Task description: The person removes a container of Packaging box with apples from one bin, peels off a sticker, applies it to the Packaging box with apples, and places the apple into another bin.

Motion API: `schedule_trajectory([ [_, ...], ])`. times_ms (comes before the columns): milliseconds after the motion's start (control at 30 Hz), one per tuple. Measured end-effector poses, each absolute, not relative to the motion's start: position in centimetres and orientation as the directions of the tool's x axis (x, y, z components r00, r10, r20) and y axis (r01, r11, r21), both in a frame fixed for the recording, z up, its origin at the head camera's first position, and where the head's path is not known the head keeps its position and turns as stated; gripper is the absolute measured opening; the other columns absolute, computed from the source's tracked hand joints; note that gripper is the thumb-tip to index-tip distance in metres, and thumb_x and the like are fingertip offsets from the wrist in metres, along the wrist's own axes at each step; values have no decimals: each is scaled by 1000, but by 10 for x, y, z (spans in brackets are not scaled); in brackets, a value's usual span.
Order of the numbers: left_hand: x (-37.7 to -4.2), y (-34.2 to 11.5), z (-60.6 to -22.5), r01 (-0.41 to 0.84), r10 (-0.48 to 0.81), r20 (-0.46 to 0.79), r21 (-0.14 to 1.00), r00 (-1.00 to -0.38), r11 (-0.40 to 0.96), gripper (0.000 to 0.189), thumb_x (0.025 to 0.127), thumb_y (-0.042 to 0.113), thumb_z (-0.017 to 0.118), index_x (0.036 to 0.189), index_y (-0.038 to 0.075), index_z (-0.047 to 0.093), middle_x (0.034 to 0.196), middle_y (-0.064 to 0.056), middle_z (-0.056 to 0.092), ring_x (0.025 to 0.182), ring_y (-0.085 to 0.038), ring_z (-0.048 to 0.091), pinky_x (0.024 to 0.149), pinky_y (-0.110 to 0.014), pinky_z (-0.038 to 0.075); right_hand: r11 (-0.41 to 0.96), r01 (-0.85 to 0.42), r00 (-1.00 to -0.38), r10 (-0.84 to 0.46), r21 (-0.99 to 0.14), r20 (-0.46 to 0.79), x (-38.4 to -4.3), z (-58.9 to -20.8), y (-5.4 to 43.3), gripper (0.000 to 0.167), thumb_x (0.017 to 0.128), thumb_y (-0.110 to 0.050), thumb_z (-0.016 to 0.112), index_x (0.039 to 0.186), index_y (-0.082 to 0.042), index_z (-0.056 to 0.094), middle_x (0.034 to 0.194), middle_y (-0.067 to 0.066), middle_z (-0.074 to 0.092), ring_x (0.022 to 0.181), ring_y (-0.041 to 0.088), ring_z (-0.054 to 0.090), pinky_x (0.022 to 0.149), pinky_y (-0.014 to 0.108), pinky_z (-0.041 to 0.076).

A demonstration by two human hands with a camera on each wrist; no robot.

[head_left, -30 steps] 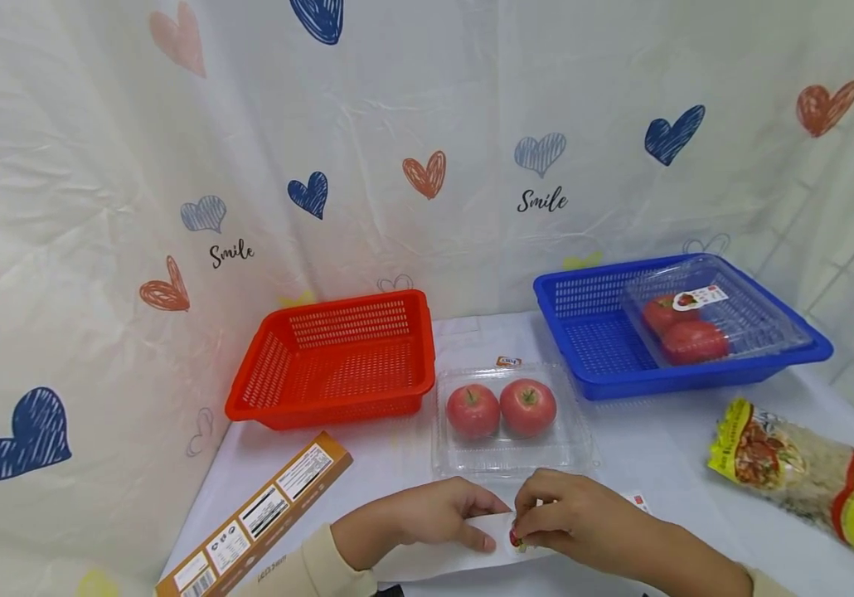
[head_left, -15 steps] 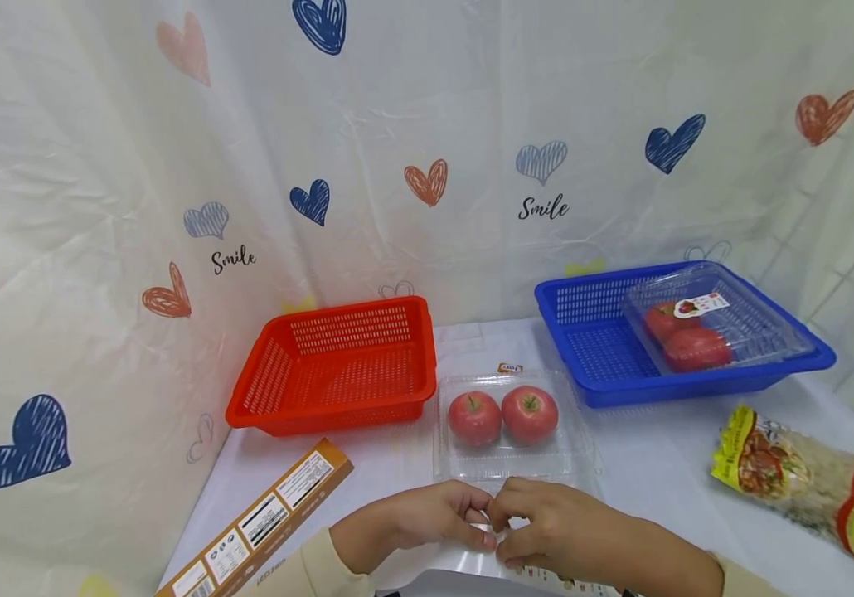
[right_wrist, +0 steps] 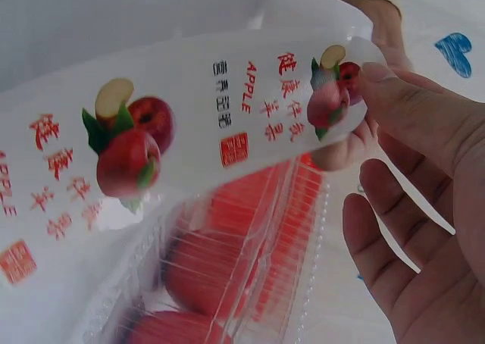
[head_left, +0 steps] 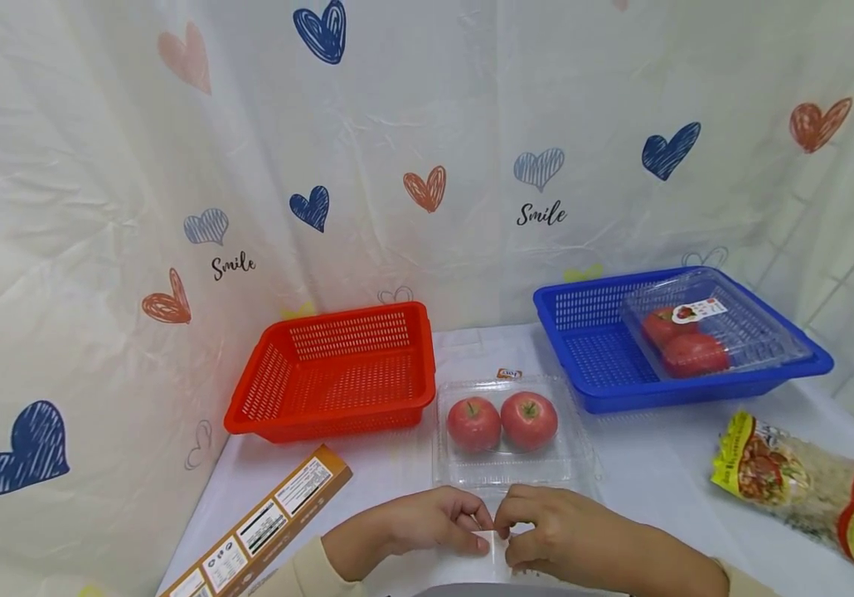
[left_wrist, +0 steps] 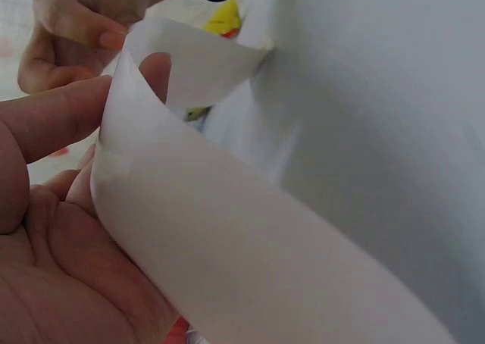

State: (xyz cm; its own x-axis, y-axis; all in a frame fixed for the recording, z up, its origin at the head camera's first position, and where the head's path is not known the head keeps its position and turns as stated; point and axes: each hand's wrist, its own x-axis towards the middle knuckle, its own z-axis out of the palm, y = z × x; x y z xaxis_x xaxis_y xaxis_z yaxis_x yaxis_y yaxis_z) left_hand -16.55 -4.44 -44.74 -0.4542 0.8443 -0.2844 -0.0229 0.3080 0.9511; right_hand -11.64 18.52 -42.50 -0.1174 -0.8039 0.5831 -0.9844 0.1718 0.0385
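The right wrist view showed what the head view barely did: the printed face of the apple label strip (right_wrist: 197, 113), with apple pictures, red characters and the word APPLE, while the left wrist view gave only its plain white side and a sharp bend near the fingertips. The head view alone took in the wider desk (head_left: 658, 464), with the red basket (head_left: 337, 425) and the blue basket (head_left: 599, 340) at the back, the orange carton (head_left: 270, 522) and the yellow noodle packet (head_left: 807, 489). The strip was low in front of the person, just on the near side of the clear clamshell box (head_left: 505, 471) with two red apples (head_left: 474, 424). Its long axis ran from left to right between the hands, and on each label the apple picture pointed toward the right hand, the lettering away from it. The left grip (head_left: 438, 521) pinched the strip, thumb and fingertip pressed on opposite sides. The right grip (head_left: 565, 531) pinched the end, its thumb across an apple picture and the opposing finger hidden in the right wrist view; its other fingers hung apart below.
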Motion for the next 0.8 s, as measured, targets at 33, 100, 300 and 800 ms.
schedule_trajectory([
  [33,-165,-45,-448,5,837,-285,946,-467,325,10,89,0,66,99,-3,64,68,2,60,64,-4,49,58,-18,36,180,-983,-132,-808,26,574,-116,-424,187,14,77,-17,82,80,-24,70,99,-6,56,93,7,55,85,14,45],
  [100,-164,-46,-449,62,824,-282,933,-491,356,7,88,2,68,95,2,66,66,4,59,61,-4,48,55,-18,34,196,-981,-162,-818,4,552,-115,-422,191,14,78,-16,81,82,-24,71,99,-6,55,93,6,54,84,13,45],
  [300,-162,-48,-448,119,791,-294,902,-537,416,9,86,3,71,89,9,66,62,4,57,56,-4,45,50,-18,31,254,-966,-238,-819,-42,522,-112,-418,202,15,78,-16,81,87,-24,72,101,-6,56,97,5,54,83,14,46],
  [800,-162,-48,-457,244,753,-243,847,-612,472,12,83,8,76,84,14,66,60,7,55,53,-2,44,49,-17,33,318,-947,-284,-777,-39,562,-112,-406,226,5,91,-27,69,91,-25,73,106,-5,58,95,8,59,82,18,50],
])
